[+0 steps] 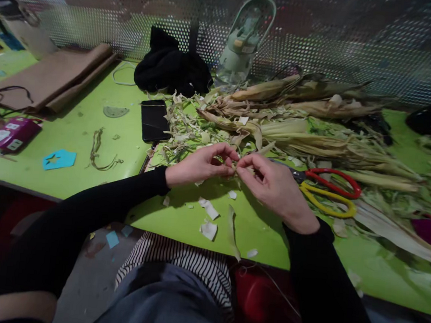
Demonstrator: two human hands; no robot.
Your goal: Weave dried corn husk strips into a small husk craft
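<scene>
My left hand (209, 165) and my right hand (269, 186) meet above the green table, thumbs and forefingers pinched together. A small pale bit, which looks like corn husk, shows between the fingertips; most of it is hidden by the fingers. Just behind my hands lies a heap of dried corn husks (304, 136), with finer shreds (186, 124) to its left. Scissors with one red and one yellow handle (328, 191) rest to the right of my right hand. White scraps (207, 228) and a narrow husk strip (233, 231) lie on the table in front of me.
A black phone (154, 121) lies left of the shreds. Behind stand a clear bottle (240, 48) and a bunched black cloth (173, 67). Leftward are a brown paper bag (52, 79), a purple box (12, 133), a blue cutout (59, 160) and a protractor (115, 112). A perforated panel (110, 21) closes the back.
</scene>
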